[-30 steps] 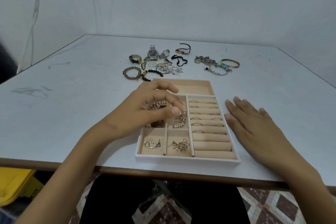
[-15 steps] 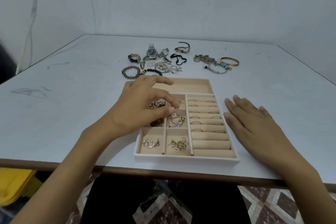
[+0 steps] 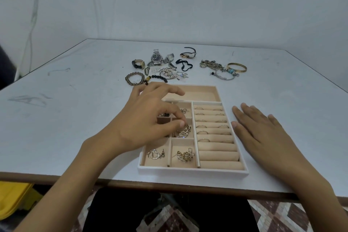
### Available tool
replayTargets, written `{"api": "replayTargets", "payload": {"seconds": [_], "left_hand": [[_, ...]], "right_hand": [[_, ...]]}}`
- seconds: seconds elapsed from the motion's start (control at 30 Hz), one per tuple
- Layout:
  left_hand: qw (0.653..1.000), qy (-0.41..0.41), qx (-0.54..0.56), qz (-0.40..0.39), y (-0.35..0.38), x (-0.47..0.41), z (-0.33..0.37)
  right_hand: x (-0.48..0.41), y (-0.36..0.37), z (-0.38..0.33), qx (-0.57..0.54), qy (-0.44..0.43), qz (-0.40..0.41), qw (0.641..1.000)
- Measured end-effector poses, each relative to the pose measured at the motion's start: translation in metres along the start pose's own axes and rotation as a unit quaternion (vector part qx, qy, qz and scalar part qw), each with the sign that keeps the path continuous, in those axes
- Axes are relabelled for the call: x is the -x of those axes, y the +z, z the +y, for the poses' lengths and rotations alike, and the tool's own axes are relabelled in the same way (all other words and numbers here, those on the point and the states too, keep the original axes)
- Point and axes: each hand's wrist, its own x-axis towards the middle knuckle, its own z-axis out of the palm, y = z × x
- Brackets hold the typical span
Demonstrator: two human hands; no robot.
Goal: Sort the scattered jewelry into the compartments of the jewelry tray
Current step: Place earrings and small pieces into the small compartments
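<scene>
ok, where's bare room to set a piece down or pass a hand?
Free: long back compartment of the tray; three nearest ring rolls; table left of it and right of the right hand. Crowded: pile behind the tray; small compartments, where the left hand pinches a piece.

A: What colours on the jewelry tray?
B: Beige lining, white outer rim. The chain piece inside is gold.
A: And the table?
B: Pale grey, brown edge. The watch is silver with a dark face, the bangle gold.
A: The floor?
B: Maroon-and-white diamond tiles.
</scene>
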Motion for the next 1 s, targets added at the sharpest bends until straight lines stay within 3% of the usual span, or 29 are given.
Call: {"api": "replayTargets", "payload": {"seconds": [0.27, 0.5, 0.77, 1.0], "left_hand": [[0.999, -0.01, 0.043, 0.026, -0.006, -0.019, -0.011], [0.996, -0.068, 0.044, 0.036, -0.009, -0.072, -0.034], [0.98, -0.188, -0.045, 0.052, 0.008, -0.12, -0.08], [0.986, -0.149, -0.075, 0.022, 0.022, -0.134, -0.088]], "right_hand": [[-0.01, -0.02, -0.004, 0.021, -0.006, 0.0, 1.0], [-0.088, -0.06, -0.005, 0.01, 0.002, -0.011, 1.0], [-0.18, -0.056, -0.022, 0.005, 0.014, 0.106, 0.994], [-0.194, -0.029, -0.026, 0.033, -0.009, 0.136, 0.99]]}}
